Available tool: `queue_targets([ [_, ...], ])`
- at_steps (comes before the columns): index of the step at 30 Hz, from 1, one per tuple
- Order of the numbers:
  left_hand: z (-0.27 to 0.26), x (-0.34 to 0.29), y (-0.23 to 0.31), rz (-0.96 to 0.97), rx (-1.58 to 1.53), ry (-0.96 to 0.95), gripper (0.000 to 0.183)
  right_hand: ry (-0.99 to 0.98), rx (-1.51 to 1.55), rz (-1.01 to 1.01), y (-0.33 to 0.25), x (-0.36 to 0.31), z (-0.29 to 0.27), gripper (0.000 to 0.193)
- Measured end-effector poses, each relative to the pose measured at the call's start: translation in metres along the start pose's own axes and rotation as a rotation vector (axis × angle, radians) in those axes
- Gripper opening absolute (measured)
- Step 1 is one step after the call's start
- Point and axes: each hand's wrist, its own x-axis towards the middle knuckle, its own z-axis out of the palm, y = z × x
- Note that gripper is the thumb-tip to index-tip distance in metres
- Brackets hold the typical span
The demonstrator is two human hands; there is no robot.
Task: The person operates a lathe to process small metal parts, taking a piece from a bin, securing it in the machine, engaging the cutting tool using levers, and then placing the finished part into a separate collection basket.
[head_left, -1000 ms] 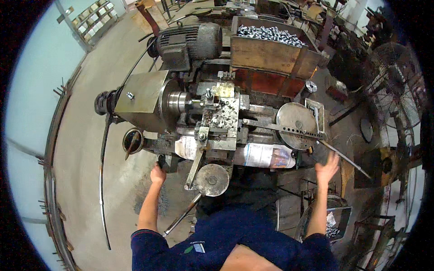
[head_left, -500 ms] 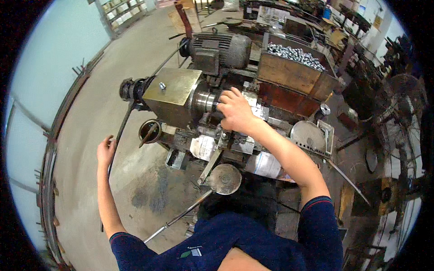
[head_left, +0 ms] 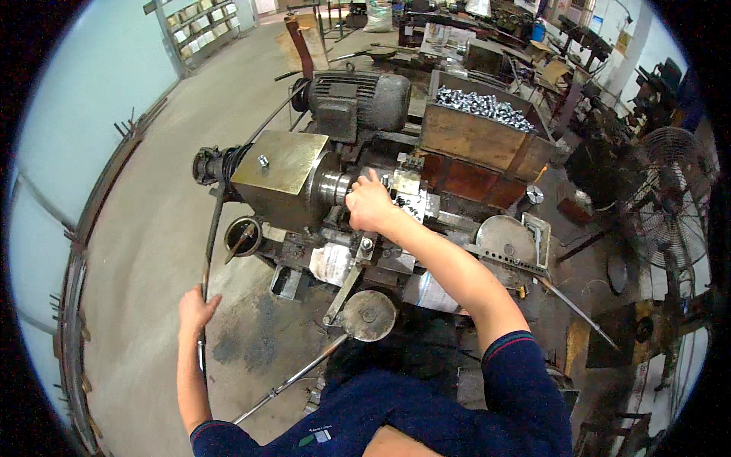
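Observation:
A small lathe-like machine stands in front of me, its box-shaped headstock [head_left: 278, 161] topped with a brassy plate. My right hand [head_left: 369, 206] is closed at the bright round spindle nose [head_left: 333, 188]. Whatever its fingers pinch there is hidden behind them. On the left, my left hand [head_left: 198, 310] wraps around a long dark lever [head_left: 212, 247] that runs down from the rear end of the headstock; its thumb sticks out to the right. One small shiny metal part [head_left: 263, 161] lies on the headstock's top. Below my right hand is a tool slide with a bolt [head_left: 367, 244].
Behind the headstock sits a ribbed electric motor [head_left: 358, 99]. A rusty metal bin [head_left: 480, 141] full of small shiny parts stands at the back right. A round plate [head_left: 369, 315] on an arm juts toward me. Farther right is a caged fan [head_left: 670, 198].
My left hand has closed on the lever, and the lever's lower end has swung right. My right hand stays by the spindle nose, slightly closer to it. The whole view has shifted a little.

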Motion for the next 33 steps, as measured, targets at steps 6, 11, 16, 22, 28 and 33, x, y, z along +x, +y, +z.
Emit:
queue_targets([
  [6, 0.035, 0.052, -0.033, -0.164, -0.936, -0.276, 0.026, 0.151, -0.030, 0.026, 0.000, -0.020, -0.017, 0.031],
  [11, 0.047, 0.046, -0.027, -0.091, -0.881, -0.072, 0.023, 0.640, 0.057, 0.036, 0.070, -0.053, -0.055, 0.029],
  [16, 0.034, 0.047, -0.016, -0.103, -0.869, -0.083, 0.021, 0.736, -0.008, 0.248, 0.177, -0.036, -0.063, 0.041],
  [22, 0.032, 0.045, -0.018, -0.147, -0.794, -0.042, 0.021, 0.442, 0.099, 0.601, 0.213, -0.036, -0.030, 0.058],
  [28, 0.039, 0.046, -0.035, -0.067, -0.891, -0.061, 0.022, 0.708, 0.275, 0.444, 0.196, -0.105, -0.001, 0.047],
  [33, 0.038, 0.055, -0.038, 0.010, -0.933, -0.193, 0.029, 0.700, 0.333, 0.711, 0.191, -0.273, 0.033, 0.043],
])
